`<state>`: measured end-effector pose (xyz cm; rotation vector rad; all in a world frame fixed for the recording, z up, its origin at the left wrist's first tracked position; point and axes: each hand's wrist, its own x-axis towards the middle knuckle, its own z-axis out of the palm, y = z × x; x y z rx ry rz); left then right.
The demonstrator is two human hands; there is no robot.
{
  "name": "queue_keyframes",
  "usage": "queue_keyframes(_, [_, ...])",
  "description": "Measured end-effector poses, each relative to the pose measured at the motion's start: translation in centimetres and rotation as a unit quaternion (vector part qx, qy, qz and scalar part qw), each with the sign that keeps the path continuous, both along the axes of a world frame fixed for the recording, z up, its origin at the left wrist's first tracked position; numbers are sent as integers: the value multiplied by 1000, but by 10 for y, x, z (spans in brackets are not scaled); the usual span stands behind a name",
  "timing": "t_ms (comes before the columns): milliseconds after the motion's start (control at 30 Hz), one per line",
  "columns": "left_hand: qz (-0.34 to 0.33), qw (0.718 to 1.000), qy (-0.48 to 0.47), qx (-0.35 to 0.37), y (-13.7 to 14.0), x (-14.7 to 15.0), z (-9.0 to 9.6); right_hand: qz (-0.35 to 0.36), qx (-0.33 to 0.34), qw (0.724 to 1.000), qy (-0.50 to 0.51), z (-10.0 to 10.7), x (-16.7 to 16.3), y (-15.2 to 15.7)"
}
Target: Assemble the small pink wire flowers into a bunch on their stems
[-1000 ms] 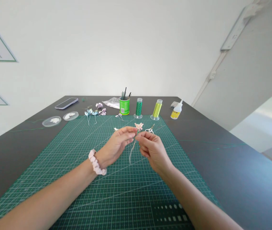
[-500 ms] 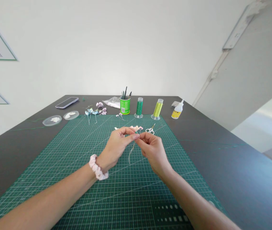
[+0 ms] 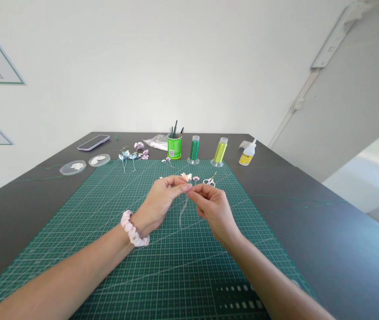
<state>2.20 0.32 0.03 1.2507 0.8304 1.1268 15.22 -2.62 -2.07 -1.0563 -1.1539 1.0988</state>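
My left hand is closed in a pinch on a small pale pink flower, whose petals stand above the thumb and fingertips. Its stem is mostly hidden by the fingers. Right up against it, my right hand pinches a thin pale thread, fingertips touching those of the left. The loose end of the thread dangles below the fingers over the green cutting mat. Just behind the hands lie a small pink looped piece and white-handled scissors.
Across the back stand a green can of tools, a dark green thread spool, a yellow-green spool and a glue bottle. Farther left are blue and purple flowers, two shallow dishes and a phone.
Both hands have shifted slightly left. The pale pink flower has turned, showing more of its petals above my left fingertips.
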Motion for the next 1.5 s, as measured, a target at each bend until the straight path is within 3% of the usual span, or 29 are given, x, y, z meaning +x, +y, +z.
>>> queue_keyframes(600, [-34, 994, -17, -103, 4, -3, 0, 33, -17, 995, 97, 3, 5, -3])
queue_keyframes(1500, [-44, 998, -22, -31, 2, -3, 8, 41, -20, 993, 108, 7, 9, -5])
